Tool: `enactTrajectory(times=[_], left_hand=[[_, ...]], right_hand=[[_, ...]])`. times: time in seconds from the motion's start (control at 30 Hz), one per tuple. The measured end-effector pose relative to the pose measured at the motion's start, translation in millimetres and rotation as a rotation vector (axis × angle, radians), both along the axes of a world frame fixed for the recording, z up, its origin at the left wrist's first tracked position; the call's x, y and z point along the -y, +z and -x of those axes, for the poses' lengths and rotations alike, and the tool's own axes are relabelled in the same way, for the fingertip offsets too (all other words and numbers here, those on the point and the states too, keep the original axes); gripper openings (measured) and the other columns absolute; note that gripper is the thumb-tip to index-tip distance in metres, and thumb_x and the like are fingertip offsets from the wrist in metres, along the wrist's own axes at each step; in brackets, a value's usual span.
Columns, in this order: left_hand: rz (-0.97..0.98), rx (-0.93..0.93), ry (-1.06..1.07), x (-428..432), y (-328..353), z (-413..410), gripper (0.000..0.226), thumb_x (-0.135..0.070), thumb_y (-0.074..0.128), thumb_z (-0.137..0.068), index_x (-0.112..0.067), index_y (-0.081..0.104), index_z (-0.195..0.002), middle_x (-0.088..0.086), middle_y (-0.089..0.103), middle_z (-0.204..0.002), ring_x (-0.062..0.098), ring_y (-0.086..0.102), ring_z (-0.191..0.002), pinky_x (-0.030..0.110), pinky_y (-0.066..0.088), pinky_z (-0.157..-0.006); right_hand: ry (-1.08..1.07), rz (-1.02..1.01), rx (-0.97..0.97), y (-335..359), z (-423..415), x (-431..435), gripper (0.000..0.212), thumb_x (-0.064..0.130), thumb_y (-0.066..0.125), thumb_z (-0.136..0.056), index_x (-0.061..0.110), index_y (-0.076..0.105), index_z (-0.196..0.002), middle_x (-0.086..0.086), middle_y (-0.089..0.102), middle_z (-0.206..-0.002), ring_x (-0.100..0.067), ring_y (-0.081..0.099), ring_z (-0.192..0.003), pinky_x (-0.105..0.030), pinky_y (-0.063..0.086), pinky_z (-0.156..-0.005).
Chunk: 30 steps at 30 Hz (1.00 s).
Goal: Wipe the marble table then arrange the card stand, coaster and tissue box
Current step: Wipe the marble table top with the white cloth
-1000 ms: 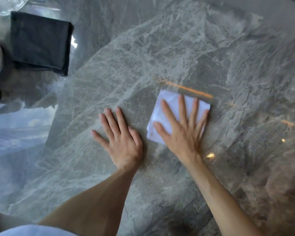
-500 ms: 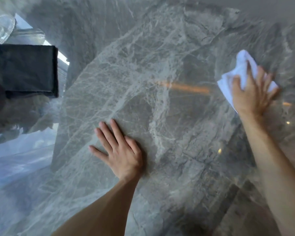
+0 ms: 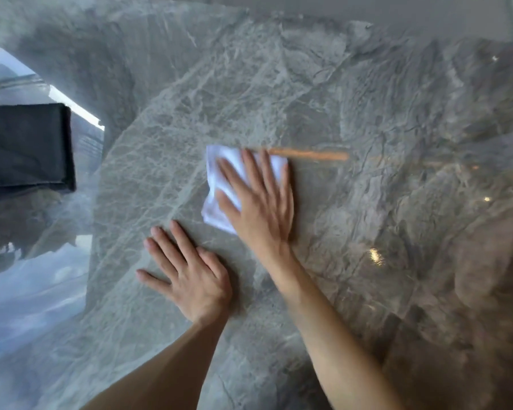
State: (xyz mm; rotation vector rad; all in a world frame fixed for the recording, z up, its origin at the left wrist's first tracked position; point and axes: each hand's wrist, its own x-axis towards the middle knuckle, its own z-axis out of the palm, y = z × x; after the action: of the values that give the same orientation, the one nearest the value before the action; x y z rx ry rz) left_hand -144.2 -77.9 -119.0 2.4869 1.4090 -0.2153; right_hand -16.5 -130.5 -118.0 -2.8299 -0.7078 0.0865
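Note:
The grey veined marble table [image 3: 367,119] fills the head view. A folded white cloth [image 3: 219,179] lies on it near the middle. My right hand [image 3: 258,199] presses flat on the cloth with straight, spread fingers and covers most of its right side. My left hand [image 3: 190,273] rests flat on the bare marble just below and left of the cloth, fingers straight. The card stand, coaster and tissue box do not appear in this view.
A dark folded cloth [image 3: 24,146] lies at the left edge of the view. Bright window reflections cover the lower left of the table, and an orange light streak [image 3: 311,155] is reflected just right of the white cloth.
My right hand swept the white cloth far right half a second ago and has now slid it back left to the middle. My left hand has stayed planted.

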Motion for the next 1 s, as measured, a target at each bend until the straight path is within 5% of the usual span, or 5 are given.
enactTrajectory(times=[0.23, 0.43, 0.77, 0.93, 1.0], left_hand=[[-0.009, 0.001, -0.025, 0, -1, 2, 0.067, -0.033, 0.021, -0.092, -0.021, 0.003, -0.155, 0.006, 0.001, -0.164, 0.024, -0.002, -0.152, 0.067, 0.002, -0.115], [0.006, 0.009, -0.012, 1, 0, 3, 0.066, -0.032, 0.02, -0.093, -0.02, 0.003, -0.155, 0.006, 0.0, -0.164, 0.025, -0.003, -0.152, 0.068, 0.003, -0.114], [-0.009, 0.016, -0.016, 0, -2, 5, 0.065, -0.033, 0.019, -0.093, -0.021, 0.002, -0.155, 0.006, 0.002, -0.164, 0.025, -0.001, -0.152, 0.068, 0.003, -0.114], [-0.007, 0.032, -0.028, 1, -1, 4, 0.065, -0.032, 0.019, -0.094, -0.02, 0.003, -0.155, 0.007, 0.002, -0.164, 0.026, -0.001, -0.152, 0.069, 0.003, -0.114], [-0.003, 0.03, -0.031, 1, -2, 4, 0.065, -0.032, 0.019, -0.094, -0.02, 0.003, -0.155, 0.008, 0.002, -0.164, 0.026, -0.001, -0.152, 0.069, 0.003, -0.113]], right_hand=[[-0.334, 0.079, 0.059, 8, -113, 122, 0.059, 0.05, 0.041, -0.091, 0.053, 0.022, -0.146, 0.024, 0.036, -0.149, -0.013, 0.044, -0.131, -0.04, 0.033, -0.109], [-0.763, 0.114, -0.029, 20, 48, 176, 0.057, 0.04, 0.047, -0.098, 0.036, 0.027, -0.152, -0.005, 0.036, -0.154, -0.028, 0.035, -0.139, -0.049, 0.024, -0.115], [0.099, 0.106, 0.051, 7, -70, 53, 0.049, 0.05, 0.037, -0.094, 0.046, 0.036, -0.143, 0.013, 0.043, -0.147, -0.018, 0.043, -0.131, -0.041, 0.03, -0.11], [-1.09, 0.025, 0.077, 2, -108, 179, 0.057, 0.056, 0.031, -0.092, 0.043, 0.03, -0.148, 0.01, 0.029, -0.158, -0.018, 0.029, -0.145, -0.046, 0.018, -0.117], [-1.04, -0.114, -0.043, 7, -84, 155, 0.057, 0.062, 0.019, -0.095, 0.043, 0.041, -0.144, 0.005, 0.033, -0.156, -0.024, 0.032, -0.142, -0.051, 0.011, -0.114]])
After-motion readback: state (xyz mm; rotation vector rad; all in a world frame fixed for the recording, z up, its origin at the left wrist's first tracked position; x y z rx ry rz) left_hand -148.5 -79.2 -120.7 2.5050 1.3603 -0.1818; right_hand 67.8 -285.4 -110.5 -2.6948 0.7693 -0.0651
